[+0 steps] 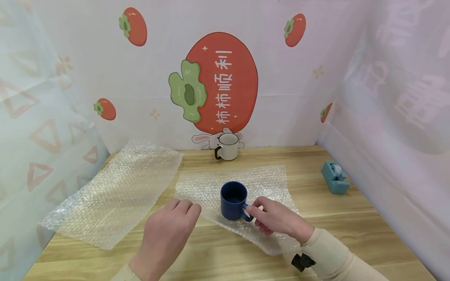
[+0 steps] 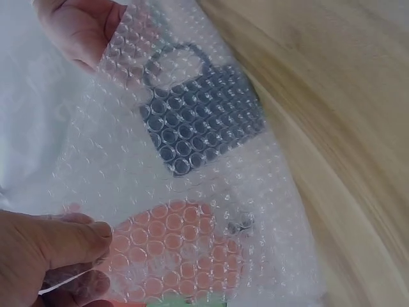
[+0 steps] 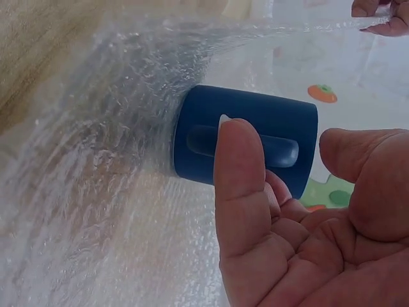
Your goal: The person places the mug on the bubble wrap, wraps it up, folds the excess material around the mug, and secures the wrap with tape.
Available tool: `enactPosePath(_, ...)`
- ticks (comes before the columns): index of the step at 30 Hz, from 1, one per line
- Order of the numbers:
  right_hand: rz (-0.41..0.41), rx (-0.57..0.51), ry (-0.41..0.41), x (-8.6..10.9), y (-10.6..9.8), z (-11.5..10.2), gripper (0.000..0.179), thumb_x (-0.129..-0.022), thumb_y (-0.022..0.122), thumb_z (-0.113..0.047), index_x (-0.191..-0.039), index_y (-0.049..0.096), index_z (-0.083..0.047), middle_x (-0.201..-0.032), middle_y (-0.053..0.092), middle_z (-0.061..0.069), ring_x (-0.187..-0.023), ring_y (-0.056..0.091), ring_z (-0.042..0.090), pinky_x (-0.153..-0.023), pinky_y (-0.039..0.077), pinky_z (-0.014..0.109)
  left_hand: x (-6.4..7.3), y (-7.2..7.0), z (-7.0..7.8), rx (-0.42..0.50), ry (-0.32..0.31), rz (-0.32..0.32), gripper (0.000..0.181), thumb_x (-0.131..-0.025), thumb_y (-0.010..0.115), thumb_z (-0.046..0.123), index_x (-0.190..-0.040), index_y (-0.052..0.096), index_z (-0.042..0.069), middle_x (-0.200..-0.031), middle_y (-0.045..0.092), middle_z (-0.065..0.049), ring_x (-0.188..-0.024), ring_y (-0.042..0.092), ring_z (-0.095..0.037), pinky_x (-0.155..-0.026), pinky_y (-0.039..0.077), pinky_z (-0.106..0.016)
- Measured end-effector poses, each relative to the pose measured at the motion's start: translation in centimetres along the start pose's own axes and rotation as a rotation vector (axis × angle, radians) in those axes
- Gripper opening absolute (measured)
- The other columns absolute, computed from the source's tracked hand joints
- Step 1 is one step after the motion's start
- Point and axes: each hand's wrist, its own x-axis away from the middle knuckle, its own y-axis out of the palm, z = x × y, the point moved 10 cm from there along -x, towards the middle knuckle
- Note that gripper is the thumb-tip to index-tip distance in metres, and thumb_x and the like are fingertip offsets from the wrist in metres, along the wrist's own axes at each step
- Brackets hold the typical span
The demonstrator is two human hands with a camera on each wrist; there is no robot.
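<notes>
A dark blue mug stands upright on a sheet of bubble wrap, its handle pointing toward my right hand. That hand is beside the handle with thumb and forefinger apart; in the right wrist view the forefinger overlaps the handle. My left hand pinches the near left edge of the sheet between thumb and fingers and holds it raised. Through the lifted bubble wrap the left wrist view shows the mug blurred by the bubbles.
Another bubble wrap sheet lies at the left of the wooden table. A white mug with a dark handle stands at the back by the printed curtain. A blue tape dispenser sits on the right.
</notes>
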Motion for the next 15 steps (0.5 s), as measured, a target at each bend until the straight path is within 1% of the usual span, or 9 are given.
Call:
enactPosePath(5,0.014,0.02,-0.002,0.2,-0.4,0.1,0.039,-0.105,0.059,-0.046,-0.11,0.059,-0.007,-0.082,0.066,0.012,-0.061,0.064,0.02,-0.059,0.059,0.036,-0.9,0.7,0.2,0.0,0.02,0.0,0.034,-0.092,0.034,-0.013,-0.074,0.053,0.009,-0.07,0.057,-0.002,-0.061,0.054,-0.02,-0.046,0.019,-0.019)
enactPosePath(10,0.022,0.025,-0.002,0.4,-0.7,0.2,0.039,-0.105,0.058,-0.046,-0.11,0.06,-0.007,-0.082,0.066,0.013,-0.061,0.063,0.02,-0.059,0.059,0.036,-1.4,1.7,0.1,-0.006,0.021,-0.021,0.037,-0.094,0.033,-0.012,-0.076,0.057,0.009,-0.073,0.062,-0.003,-0.065,0.061,-0.022,-0.041,0.029,-0.022)
enactPosePath(12,0.027,0.026,-0.003,0.5,-0.9,0.3,0.04,-0.105,0.058,-0.046,-0.11,0.06,-0.006,-0.081,0.066,0.013,-0.061,0.063,0.02,-0.059,0.059,0.036,-1.6,2.1,0.1,-0.007,0.019,-0.024,0.037,-0.094,0.033,-0.012,-0.076,0.058,0.009,-0.073,0.064,-0.003,-0.065,0.061,-0.023,-0.04,0.031,-0.023)
enactPosePath(15,0.034,0.025,-0.002,0.6,-1.1,0.3,0.04,-0.105,0.058,-0.046,-0.109,0.06,-0.006,-0.081,0.066,0.012,-0.061,0.063,0.02,-0.059,0.059,0.036,-2.0,2.5,0.1,-0.004,0.018,-0.008,0.038,-0.093,0.033,-0.012,-0.076,0.058,0.01,-0.072,0.064,-0.002,-0.064,0.058,-0.023,-0.041,0.028,-0.022)
